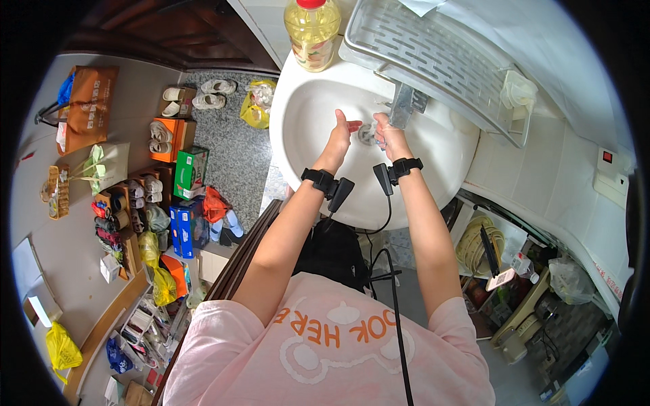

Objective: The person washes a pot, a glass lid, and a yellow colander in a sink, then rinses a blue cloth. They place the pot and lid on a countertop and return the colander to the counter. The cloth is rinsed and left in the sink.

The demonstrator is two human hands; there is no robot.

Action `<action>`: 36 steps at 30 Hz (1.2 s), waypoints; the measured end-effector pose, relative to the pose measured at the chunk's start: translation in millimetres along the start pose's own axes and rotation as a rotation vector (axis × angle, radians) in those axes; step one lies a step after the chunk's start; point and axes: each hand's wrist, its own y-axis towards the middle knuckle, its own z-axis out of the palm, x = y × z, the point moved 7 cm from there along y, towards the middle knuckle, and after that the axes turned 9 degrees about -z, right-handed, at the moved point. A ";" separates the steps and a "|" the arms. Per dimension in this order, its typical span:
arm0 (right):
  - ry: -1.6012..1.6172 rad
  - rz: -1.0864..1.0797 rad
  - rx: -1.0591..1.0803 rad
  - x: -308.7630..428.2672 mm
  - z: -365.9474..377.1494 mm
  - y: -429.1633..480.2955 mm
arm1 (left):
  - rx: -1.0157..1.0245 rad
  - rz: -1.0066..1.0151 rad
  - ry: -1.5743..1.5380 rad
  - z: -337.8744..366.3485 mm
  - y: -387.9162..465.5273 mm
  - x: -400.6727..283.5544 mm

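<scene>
Both hands are inside a white ceramic washbasin [312, 116]. My left hand [339, 139] is on the left side of the metal drain [365, 134], thumb raised and fingers apart, with nothing in it. Beneath the metal faucet [403, 105], my right hand [390, 138] has its fingers curled, and what looks like water runs over it. A small bluish patch shows below those fingers; I cannot tell whether they hold something. The hands do not touch each other. Each wrist wears a black strap with a black module, the left one [325, 183] and the right one [398, 171].
A red-capped bottle of yellow liquid [312, 38] stands on the basin's back rim. Behind the faucet is a slotted dish rack [431, 56]. Black cables [390, 264] hang before my body. Stacked plates [480, 238] lie lower right; shoe boxes [191, 172] stand left.
</scene>
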 end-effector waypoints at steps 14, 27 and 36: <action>0.313 -0.067 0.197 12.8 4.4 -20.9 | 0.154 -0.033 -0.220 30.5 8.9 -13.2; 0.253 -0.072 0.119 6.3 -43.6 -46.6 | 0.146 -0.100 -0.138 61.8 21.3 -6.8; 0.074 -0.261 0.142 19.4 -36.5 -55.5 | 0.378 -0.168 -0.533 77.3 36.8 3.1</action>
